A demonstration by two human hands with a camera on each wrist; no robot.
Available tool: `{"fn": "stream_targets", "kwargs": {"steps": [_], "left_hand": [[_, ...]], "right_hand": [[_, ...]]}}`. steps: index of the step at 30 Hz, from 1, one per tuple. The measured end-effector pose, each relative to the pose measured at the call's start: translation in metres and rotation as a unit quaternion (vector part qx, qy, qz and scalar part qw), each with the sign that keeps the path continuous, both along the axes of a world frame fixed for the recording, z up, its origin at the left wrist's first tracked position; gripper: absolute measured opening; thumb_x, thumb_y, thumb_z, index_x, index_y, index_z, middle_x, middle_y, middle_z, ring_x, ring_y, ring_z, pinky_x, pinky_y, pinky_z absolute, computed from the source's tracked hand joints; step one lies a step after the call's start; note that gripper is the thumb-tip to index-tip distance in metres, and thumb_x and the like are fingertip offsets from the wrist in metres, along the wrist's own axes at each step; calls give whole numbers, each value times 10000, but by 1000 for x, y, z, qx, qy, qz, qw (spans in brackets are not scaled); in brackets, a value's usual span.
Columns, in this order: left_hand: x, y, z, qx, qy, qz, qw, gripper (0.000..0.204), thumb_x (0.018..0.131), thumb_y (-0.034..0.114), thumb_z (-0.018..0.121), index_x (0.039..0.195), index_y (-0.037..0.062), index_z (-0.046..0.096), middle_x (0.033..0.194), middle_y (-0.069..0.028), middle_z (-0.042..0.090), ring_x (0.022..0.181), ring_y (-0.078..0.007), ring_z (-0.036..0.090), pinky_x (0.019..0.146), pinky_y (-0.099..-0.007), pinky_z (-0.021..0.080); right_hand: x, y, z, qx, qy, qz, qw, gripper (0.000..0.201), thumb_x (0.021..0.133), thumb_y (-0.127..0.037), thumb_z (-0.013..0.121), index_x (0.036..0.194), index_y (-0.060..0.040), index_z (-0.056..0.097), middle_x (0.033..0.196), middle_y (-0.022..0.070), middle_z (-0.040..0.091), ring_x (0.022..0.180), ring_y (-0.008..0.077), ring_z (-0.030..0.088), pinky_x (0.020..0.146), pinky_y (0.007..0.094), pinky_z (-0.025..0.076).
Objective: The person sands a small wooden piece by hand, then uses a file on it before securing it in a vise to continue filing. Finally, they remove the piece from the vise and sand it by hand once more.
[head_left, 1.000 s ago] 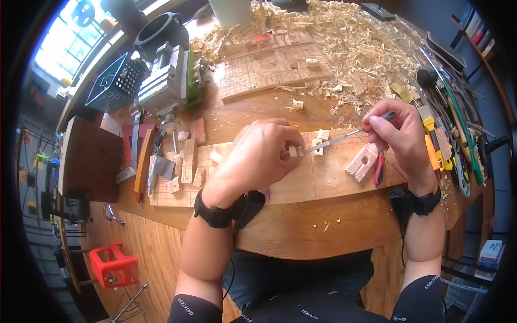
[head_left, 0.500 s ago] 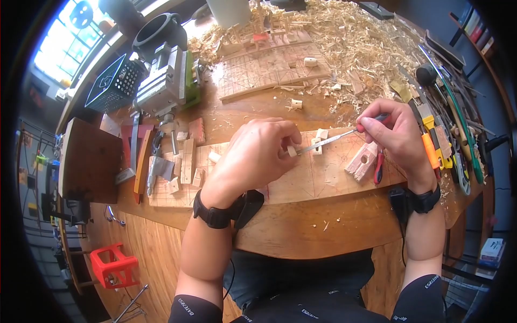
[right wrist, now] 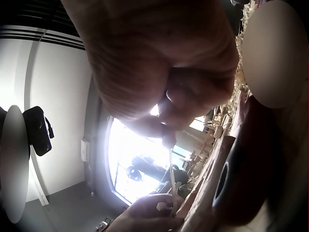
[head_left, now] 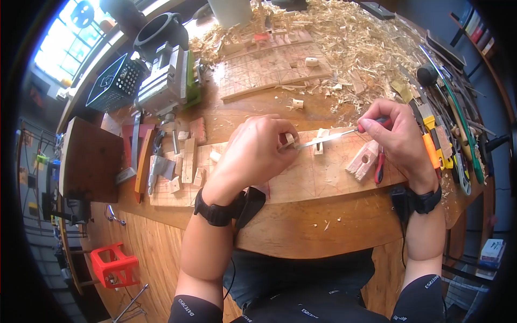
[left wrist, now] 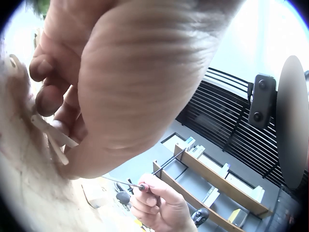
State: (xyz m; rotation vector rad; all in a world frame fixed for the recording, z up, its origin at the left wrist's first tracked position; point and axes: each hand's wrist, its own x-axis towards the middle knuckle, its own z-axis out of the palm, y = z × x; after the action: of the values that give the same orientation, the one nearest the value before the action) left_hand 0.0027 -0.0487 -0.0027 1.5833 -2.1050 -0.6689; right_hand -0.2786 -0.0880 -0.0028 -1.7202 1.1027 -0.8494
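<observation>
My left hand [head_left: 250, 144] pinches a small pale wooden piece [head_left: 290, 140] between thumb and fingers, over a marked wooden board [head_left: 293, 188]. Opposite it, my right hand [head_left: 396, 132] grips the red and dark handle of a slim flat file [head_left: 326, 139]. The file's blade points left and its tip meets the small piece at the left fingertips. In the right wrist view the thin blade [right wrist: 172, 181] runs down towards the left hand. Behind the blade lies a small slotted wooden piece [head_left: 319, 148]. A wooden block with a round hole [head_left: 362, 161] lies below the right hand.
A red and black handle [head_left: 380, 167] lies beside the holed block. Several wooden offcuts [head_left: 188, 161] sit at the board's left, near a metal vise [head_left: 161, 81]. Wood shavings [head_left: 355, 48] cover the back. Hand tools [head_left: 452, 118] line the right side.
The left hand has shifted slightly left and up, and the small piece is tilted differently in its fingers. The right hand and file have moved a little left.
</observation>
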Motion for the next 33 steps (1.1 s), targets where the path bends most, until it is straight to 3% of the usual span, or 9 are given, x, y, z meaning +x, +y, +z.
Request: {"fn": "stream_targets", "kwargs": {"steps": [6, 8, 19, 24, 27, 33], "left_hand": [[0, 0, -2, -10, -1, -1, 1000, 215, 789, 140, 771, 952, 1, 764, 821, -155, 712, 678, -228, 687, 661, -351, 539], [0, 0, 2, 21, 1, 6, 1000, 237, 773, 166, 749, 947, 6, 771, 842, -185, 731, 818, -361, 718, 770, -421, 559], [0, -1, 3, 32, 7, 25, 999, 238, 776, 185, 746, 934, 12, 788, 811, -191, 736, 782, -352, 729, 761, -415, 570], [0, -2, 4, 50, 6, 31, 998, 258, 781, 198, 748, 954, 12, 790, 811, -193, 735, 780, -350, 730, 763, -414, 569], [1, -2, 4, 50, 11, 33, 998, 260, 783, 199, 749, 956, 10, 790, 806, -195, 733, 779, -352, 728, 763, -414, 568], [1, -1, 6, 54, 6, 35, 998, 259, 780, 197, 751, 946, 1, 788, 806, -203, 730, 777, -357, 726, 761, -416, 567]], "right_hand": [[-2, -1, 1, 15, 4, 2, 1000, 142, 956, -137, 688, 892, -11, 689, 855, 21, 722, 767, 39, 626, 699, 221, 502], [-3, -1, 1, 9, 8, 7, 1000, 144, 958, -139, 689, 893, -11, 685, 854, 23, 721, 769, 41, 626, 699, 223, 502], [-2, 2, 2, 51, 23, 35, 998, 130, 959, -128, 684, 925, -3, 667, 895, 51, 725, 813, 77, 660, 718, 251, 536], [2, 5, 7, 83, 27, 36, 996, 125, 958, -120, 677, 893, -20, 638, 870, 24, 692, 800, 47, 620, 704, 217, 493], [-3, 3, 6, 83, 30, 51, 995, 126, 971, -126, 675, 923, -10, 654, 904, 61, 729, 817, 83, 661, 707, 253, 531], [-6, 0, 4, 59, 28, 59, 996, 136, 983, -120, 652, 912, -6, 631, 882, 56, 719, 788, 75, 647, 680, 248, 515]]}}
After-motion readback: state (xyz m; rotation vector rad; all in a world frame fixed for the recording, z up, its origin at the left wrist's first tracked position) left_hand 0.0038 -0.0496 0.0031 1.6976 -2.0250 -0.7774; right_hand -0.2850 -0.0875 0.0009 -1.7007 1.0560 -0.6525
